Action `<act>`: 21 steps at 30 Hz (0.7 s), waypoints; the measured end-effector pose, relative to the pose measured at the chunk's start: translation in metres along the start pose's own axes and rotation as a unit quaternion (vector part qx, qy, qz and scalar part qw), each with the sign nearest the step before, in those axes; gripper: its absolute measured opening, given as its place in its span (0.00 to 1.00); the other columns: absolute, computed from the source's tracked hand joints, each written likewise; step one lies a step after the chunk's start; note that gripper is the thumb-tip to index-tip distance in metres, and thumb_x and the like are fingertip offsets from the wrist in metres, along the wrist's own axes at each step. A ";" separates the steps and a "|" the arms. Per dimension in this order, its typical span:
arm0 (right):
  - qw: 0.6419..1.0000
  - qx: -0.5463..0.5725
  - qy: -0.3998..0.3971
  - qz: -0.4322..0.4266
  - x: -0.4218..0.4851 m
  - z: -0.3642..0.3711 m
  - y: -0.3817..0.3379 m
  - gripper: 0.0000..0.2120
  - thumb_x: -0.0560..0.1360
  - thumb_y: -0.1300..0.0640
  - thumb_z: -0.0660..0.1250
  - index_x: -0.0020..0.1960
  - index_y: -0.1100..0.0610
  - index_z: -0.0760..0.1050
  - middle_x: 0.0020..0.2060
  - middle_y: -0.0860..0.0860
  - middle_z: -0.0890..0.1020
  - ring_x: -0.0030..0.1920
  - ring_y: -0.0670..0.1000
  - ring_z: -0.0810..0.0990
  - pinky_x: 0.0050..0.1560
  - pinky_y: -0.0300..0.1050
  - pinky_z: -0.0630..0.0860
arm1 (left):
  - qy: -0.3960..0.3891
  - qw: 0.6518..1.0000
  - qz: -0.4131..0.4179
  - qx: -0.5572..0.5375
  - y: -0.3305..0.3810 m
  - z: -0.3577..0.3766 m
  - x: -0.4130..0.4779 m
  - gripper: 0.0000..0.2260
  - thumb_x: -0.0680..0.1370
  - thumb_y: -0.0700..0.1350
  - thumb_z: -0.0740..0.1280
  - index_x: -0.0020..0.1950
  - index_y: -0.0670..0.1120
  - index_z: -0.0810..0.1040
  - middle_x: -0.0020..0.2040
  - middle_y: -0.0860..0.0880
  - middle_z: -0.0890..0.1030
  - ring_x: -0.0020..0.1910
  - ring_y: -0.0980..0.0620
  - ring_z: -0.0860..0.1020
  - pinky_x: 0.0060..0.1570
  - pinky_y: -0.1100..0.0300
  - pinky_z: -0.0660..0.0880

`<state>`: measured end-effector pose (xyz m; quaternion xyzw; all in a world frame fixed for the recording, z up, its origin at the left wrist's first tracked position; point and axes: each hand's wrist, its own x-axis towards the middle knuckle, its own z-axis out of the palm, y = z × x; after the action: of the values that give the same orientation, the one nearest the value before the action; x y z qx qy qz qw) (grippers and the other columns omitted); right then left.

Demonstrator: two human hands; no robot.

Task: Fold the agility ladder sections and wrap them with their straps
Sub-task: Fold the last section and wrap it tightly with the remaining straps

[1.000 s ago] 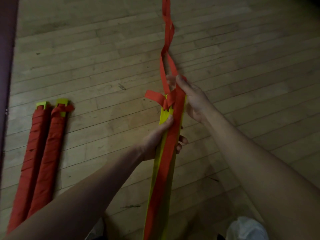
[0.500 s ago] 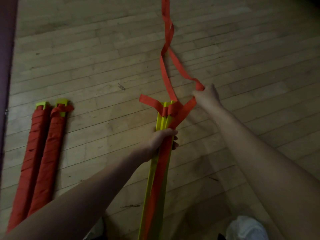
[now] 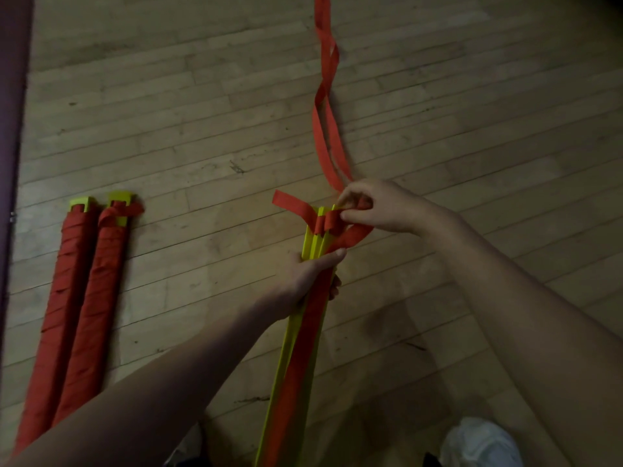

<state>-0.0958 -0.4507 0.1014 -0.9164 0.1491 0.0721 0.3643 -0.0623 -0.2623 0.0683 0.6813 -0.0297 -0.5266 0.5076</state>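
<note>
A stack of yellow ladder rungs (image 3: 312,242) stands on end in the middle, with a red strap (image 3: 325,139) running down its face and trailing away across the floor. My left hand (image 3: 308,274) grips the stack just below its top. My right hand (image 3: 374,205) pinches the strap at the top end of the rungs, where it crosses over itself; a short loose end sticks out to the left.
Two finished bundles (image 3: 81,298), wound in red strap with yellow ends showing, lie side by side on the wooden floor (image 3: 472,129) at the left. A dark wall edge (image 3: 11,129) runs along the far left. A white shoe (image 3: 478,443) shows at bottom right.
My right hand has come back from the right to the top of the rungs, bringing the strap across them. My left hand has slid slightly lower on the stack.
</note>
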 end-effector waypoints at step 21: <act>0.966 0.255 0.038 0.023 -0.002 -0.005 0.015 0.07 0.75 0.57 0.70 0.40 0.59 0.79 0.29 0.45 0.79 0.32 0.41 0.75 0.36 0.34 0.71 | -0.158 0.985 -0.025 -0.058 -0.005 -0.004 -0.010 0.19 0.72 0.59 0.67 0.36 0.43 0.75 0.31 0.43 0.77 0.27 0.47 0.76 0.33 0.59 0.74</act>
<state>-0.1028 -0.4642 0.0956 -0.7915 0.1974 0.0049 0.5784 -0.0659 -0.2512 0.0709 0.5595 -0.0616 -0.6410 0.5218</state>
